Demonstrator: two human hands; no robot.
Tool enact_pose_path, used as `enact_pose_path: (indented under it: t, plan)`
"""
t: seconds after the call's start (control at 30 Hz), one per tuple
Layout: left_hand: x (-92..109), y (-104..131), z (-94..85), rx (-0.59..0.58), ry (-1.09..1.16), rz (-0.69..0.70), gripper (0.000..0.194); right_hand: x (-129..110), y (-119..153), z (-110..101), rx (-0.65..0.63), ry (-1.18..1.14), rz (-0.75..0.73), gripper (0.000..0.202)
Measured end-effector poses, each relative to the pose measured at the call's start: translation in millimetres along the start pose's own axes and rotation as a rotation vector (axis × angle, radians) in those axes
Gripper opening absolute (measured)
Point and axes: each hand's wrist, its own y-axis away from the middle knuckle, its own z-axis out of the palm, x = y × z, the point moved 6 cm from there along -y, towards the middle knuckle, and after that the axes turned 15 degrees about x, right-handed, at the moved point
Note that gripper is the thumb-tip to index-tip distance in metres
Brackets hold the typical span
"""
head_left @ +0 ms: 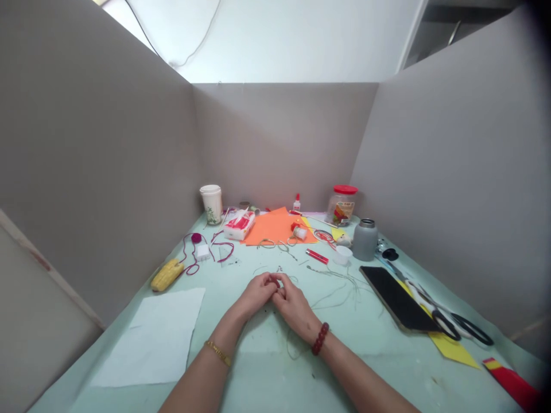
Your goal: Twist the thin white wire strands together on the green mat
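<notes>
My left hand [257, 293] and my right hand [295, 302] meet over the middle of the table [267, 378], fingertips pinched together. Whatever lies between the fingers is too small or hidden to make out. A thin pale cord [293, 280] curves just beyond the right fingers, and another thin strand [289, 347] loops on the table under the right wrist; whether either runs into my grip cannot be seen. Several loose greenish cords [340, 275] spread to the right of my hands. A red lighter [317, 256] lies past them.
At left are a white sheet [159, 335], a yellow corn cob [167, 275] and purple cord [196, 238]. Orange paper [267, 226] and a tissue pack [240, 224] lie behind. On the right stand a grey bottle [365, 241], a black phone-like slab [396, 298] and scissors [445, 324].
</notes>
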Motion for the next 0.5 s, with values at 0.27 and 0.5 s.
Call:
enact_pose_path:
  t: [0.27,0.5]
  plan:
    - [-12,-5,-2.5,0.125,-0.070,-0.035,0.023,13,4,-25,0.122,0.331,-0.009,0.014]
    - [-8,-5,5.2,-0.053,-0.041,-0.171,0.013,19,-12,-29,0.156,0.522,-0.093,0.016]
